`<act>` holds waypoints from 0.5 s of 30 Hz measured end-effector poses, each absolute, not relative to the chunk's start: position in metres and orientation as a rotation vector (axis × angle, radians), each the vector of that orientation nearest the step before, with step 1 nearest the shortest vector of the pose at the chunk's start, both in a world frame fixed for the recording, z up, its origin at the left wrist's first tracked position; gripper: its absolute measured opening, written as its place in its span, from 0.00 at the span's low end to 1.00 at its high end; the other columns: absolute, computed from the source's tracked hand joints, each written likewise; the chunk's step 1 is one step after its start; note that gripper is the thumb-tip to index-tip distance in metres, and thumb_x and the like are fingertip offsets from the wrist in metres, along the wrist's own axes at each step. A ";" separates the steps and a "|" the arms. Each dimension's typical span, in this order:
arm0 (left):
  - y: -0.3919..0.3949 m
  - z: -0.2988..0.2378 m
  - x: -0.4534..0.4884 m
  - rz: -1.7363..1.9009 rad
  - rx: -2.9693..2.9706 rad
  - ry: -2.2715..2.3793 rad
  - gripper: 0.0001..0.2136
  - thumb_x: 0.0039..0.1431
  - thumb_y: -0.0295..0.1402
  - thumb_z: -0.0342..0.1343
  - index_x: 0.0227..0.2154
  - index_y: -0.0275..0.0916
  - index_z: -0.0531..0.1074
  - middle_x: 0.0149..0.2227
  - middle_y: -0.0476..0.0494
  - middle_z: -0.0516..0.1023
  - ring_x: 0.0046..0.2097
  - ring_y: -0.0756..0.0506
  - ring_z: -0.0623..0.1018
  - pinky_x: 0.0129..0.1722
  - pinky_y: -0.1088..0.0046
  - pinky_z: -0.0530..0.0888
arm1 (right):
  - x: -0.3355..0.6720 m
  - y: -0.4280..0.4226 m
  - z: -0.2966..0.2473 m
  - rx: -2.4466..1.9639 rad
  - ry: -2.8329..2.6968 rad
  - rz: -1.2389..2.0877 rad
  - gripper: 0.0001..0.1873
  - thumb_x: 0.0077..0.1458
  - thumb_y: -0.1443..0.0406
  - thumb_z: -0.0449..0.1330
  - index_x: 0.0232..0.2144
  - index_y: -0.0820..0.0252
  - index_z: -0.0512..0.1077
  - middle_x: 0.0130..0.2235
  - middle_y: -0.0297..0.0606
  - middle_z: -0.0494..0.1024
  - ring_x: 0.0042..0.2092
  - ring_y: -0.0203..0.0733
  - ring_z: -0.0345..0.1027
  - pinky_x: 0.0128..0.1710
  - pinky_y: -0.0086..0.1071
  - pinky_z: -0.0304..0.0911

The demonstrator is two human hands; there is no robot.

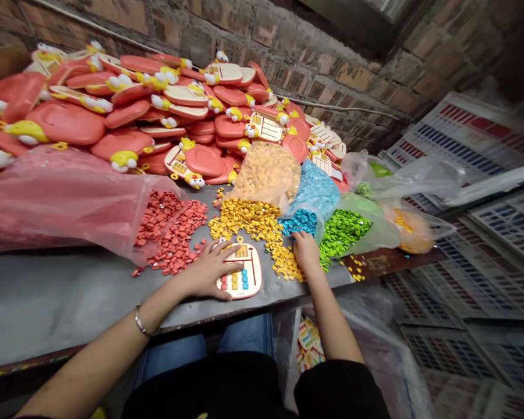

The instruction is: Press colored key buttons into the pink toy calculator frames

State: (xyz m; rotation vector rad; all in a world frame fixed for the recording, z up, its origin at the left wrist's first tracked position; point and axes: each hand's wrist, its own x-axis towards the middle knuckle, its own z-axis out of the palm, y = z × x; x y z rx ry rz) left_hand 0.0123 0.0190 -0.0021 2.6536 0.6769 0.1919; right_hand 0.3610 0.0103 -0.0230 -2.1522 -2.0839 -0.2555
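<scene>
While my left hand (212,269) lies spread flat, gripping nothing, on the toy calculator board (251,273), pressing evenly to keep it steady | right hand (306,251) dipped into blue plastic buttons (299,222) beyond the board, pinching or not I can't tell | yellow plastic buttons (248,221) just behind it | board: cream, coloured keys showing

A head-worn camera looks forward and down, close over the left hand (207,270) and right hand (306,251), toward a brick wall (314,52); its edges seem somewhat warped.
</scene>
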 end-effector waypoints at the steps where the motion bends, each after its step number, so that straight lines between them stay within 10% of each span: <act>1: 0.019 -0.002 0.012 0.190 2.652 0.677 0.35 0.45 0.53 0.64 0.58 0.54 0.66 0.69 0.43 0.49 0.67 0.28 0.49 0.62 0.44 0.44 | 0.361 0.011 -0.022 -2.151 -2.090 -0.270 0.15 0.54 0.76 0.53 0.40 0.61 0.74 0.39 0.46 0.74 0.42 0.49 0.63 0.41 0.36 0.57; 15: 0.020 -0.005 0.012 0.168 2.622 0.679 0.34 0.45 0.54 0.64 0.57 0.54 0.66 0.69 0.42 0.49 0.67 0.28 0.47 0.62 0.42 0.43 | 0.319 -0.005 -0.011 -1.623 -1.797 -0.002 0.11 0.59 0.70 0.50 0.38 0.59 0.72 0.42 0.45 0.69 0.44 0.46 0.65 0.44 0.38 0.64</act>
